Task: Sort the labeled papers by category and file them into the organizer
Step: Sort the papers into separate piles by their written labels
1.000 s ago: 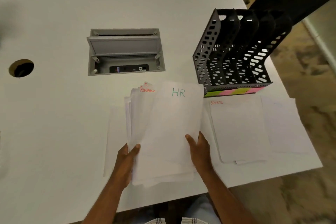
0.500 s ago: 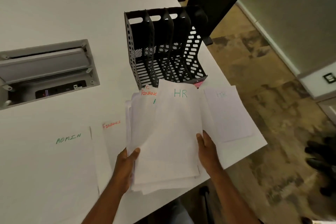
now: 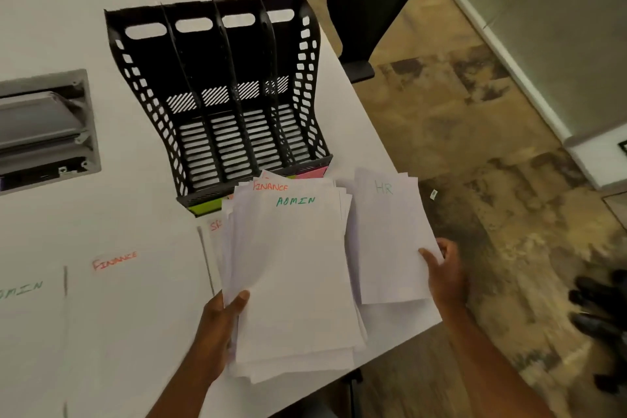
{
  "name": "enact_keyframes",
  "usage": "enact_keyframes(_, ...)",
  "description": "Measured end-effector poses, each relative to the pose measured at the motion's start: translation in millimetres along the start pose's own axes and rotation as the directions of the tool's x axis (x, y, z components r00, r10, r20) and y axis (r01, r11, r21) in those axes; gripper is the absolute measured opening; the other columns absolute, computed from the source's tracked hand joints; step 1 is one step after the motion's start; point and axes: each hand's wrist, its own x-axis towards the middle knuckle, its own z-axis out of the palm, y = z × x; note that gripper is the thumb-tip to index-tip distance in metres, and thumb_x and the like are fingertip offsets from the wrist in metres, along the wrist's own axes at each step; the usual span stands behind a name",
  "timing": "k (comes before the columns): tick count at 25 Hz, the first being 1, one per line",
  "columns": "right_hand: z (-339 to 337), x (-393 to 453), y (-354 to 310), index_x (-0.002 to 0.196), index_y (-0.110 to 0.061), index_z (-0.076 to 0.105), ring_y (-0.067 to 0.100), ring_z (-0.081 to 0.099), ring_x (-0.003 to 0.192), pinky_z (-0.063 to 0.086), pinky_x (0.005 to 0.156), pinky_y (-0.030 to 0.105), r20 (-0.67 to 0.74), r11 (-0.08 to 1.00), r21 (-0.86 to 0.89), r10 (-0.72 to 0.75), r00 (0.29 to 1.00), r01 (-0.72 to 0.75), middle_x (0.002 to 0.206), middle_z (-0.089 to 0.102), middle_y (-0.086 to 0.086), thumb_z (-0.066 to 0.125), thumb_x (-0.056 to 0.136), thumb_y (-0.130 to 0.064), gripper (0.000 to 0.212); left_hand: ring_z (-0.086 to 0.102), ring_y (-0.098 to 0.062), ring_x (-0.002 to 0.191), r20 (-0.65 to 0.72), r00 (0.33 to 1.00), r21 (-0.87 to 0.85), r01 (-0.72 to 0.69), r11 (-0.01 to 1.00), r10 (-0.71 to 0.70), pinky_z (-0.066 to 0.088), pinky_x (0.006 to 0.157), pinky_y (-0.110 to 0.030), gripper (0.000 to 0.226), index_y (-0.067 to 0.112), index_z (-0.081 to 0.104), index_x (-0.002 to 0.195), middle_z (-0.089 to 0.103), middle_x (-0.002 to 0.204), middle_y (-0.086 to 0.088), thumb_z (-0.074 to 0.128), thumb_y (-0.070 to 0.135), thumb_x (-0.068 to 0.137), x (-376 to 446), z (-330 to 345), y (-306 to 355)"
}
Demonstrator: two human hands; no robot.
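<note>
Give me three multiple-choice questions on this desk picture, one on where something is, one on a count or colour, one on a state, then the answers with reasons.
1. Where is the HR sheet?
A. In the organizer
B. In the right hand
C. Under the left hand

2. How many slots has the organizer?
A. Two
B. Four
C. Six

3. What state are the slots in?
A. Empty
B. Half full
C. Crammed

Answers:
1 B: the right hand pinches its lower right edge, beside the stack that the left hand holds.
2 B: four handle cutouts run along its back wall.
3 A: the slatted floor shows bare in every slot.
</note>
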Motion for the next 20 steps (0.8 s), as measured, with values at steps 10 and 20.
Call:
enact_keyframes(10, 53.8, -48.3, -74.5, 0.109, -0.036, 0.057, 0.002, 0.064, 0.093, 0.048, 0.072, 0.01, 0.382, 0.981, 0.195, -0.098, 0.919, 0.023, 0.109, 0.066, -0.011, 0.069, 0.088, -0.049, 0.026, 0.074, -0.03, 0.106, -0.027, 0.996, -0.172, 0.073, 0.982, -0.079, 0.063, 0.074, -0.033, 0.027, 0.017, 0.073, 0.117, 0.075, 0.118, -0.014, 0.07, 0.021, 0.091, 6.1, 13.6, -5.5)
enact_keyframes(20, 75.9, -98.3, -98.5, 0.064, -0.019, 0.043, 0.01, 0.039, 0.054, 0.036, 0.047, 0.014, 0.344, 0.967, 0.234, -0.183, 0.921, 0.104, 0.057, 0.045, -0.006, 0.07, 0.09, -0.038, 0.042, 0.073, -0.029, 0.107, -0.007, 0.997, -0.241, 0.067, 0.968, -0.07, 0.061, 0.08, -0.031, 0.029, 0.01, 0.071, 0.122, 0.075, 0.119, -0.015, 0.065, 0.023, 0.096, -18.0, 10.0, 15.1)
